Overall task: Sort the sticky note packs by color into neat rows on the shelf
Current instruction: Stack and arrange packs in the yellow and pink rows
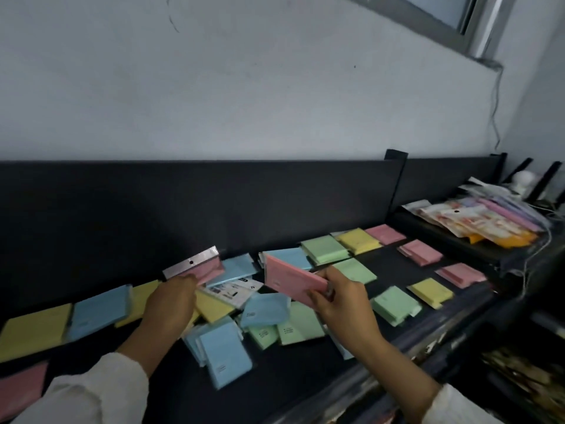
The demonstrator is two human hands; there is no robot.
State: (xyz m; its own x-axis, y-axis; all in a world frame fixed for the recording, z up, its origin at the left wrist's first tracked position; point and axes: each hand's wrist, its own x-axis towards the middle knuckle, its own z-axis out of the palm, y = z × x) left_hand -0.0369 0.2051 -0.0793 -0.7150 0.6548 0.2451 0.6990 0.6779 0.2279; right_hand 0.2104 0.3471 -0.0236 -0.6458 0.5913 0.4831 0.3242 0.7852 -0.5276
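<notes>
Head view showed the black shelf (293, 381) strewn with sticky note packs (33, 335) in four colours; a slick wrapper slipping from a thin pinch could drop back into the jumbled pile (266, 313) at its middle. A black tray (443, 237) on the right held assorted packets (477, 221). Held apart, the left hand (171, 304) pinched a silver-headed pink pack (208, 267) and the right hand (339, 304) gripped a plain pink pack (290, 280), both raised above the pile
</notes>
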